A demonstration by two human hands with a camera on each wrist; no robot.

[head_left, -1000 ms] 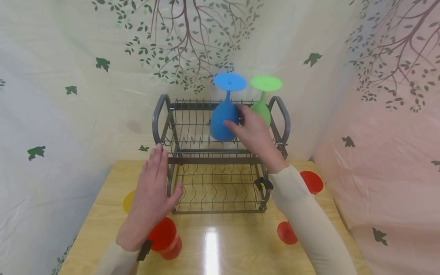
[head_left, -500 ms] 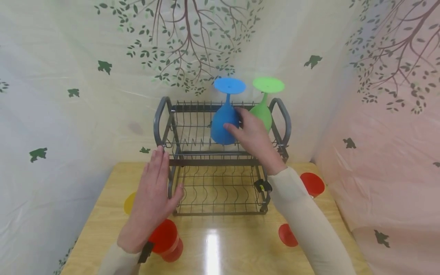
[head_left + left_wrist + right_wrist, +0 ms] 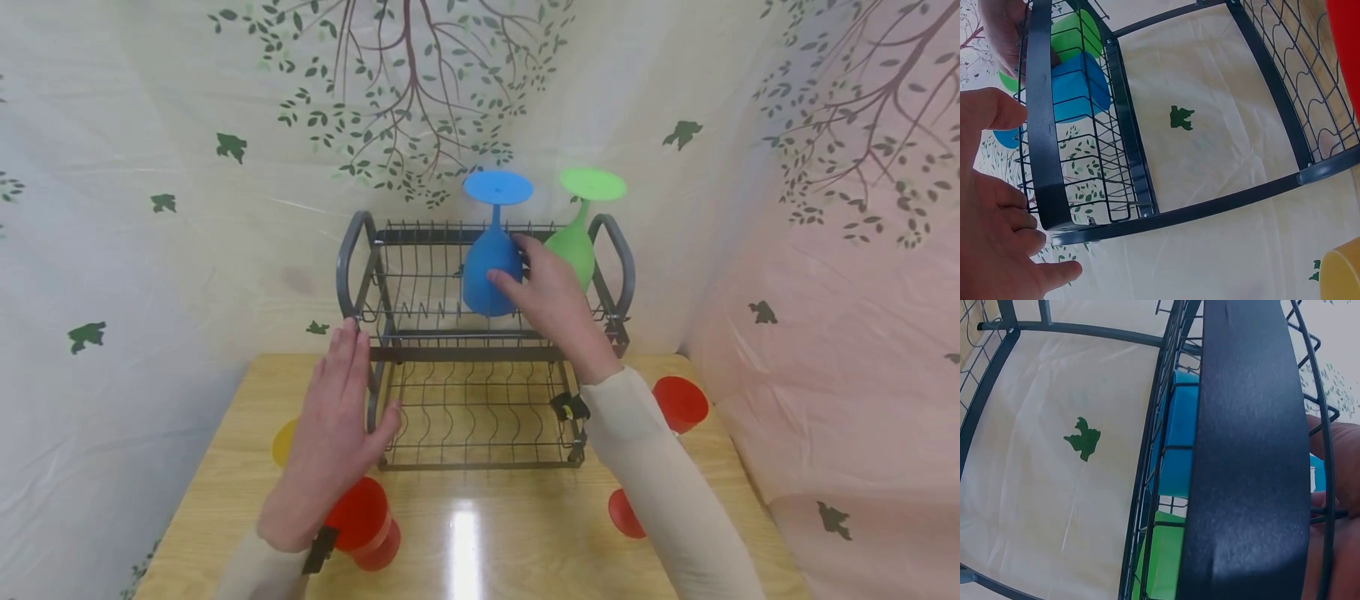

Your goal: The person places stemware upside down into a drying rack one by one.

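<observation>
A blue wine glass [image 3: 487,271] stands upside down in the upper tier of a dark wire dish rack [image 3: 465,354], its round foot on top. My right hand [image 3: 558,300] grips its bowl, thumb on the near side; the other fingers are mostly hidden. Just right of it, a green wine glass [image 3: 576,246] is also upside down, leaning right, partly behind my hand. My left hand [image 3: 333,417] has its fingers straight, the tips at the rack's left front corner. In the left wrist view, both bowls show through the wires.
A red cup [image 3: 360,517] stands by my left wrist, with a yellow cup [image 3: 283,443] behind that hand. To the right are another red cup [image 3: 681,404] and a red round piece [image 3: 625,512] partly under my sleeve. A printed curtain hangs behind the rack.
The green glass's foot has shifted right, so it leans more. The blue glass's foot has moved slightly left, with my right hand still holding the bowl. My left hand stays at the rack corner.
</observation>
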